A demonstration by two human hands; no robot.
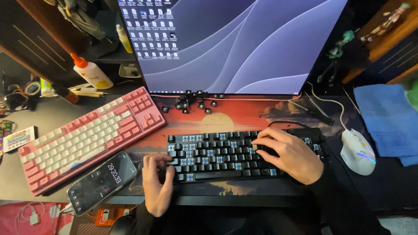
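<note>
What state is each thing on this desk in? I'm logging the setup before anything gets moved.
black keyboard: many keycaps off, blue switches bare
loose keycaps: piled below the monitor
monitor: on, showing a desktop
phone: screen lit, face up
pink keyboard: all keycaps on, lying aslant
white mouse: lit
glue bottle: capped, tilted
left hand: at the black keyboard's left edge
right hand: resting on its keys

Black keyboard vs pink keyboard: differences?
The black keyboard has many keycaps off, with blue switches bare; the pink keyboard has all its caps. The black one lies square to the monitor, the pink one angled. Both hands, left hand and right hand, rest on the black one; none touches the pink.
</note>
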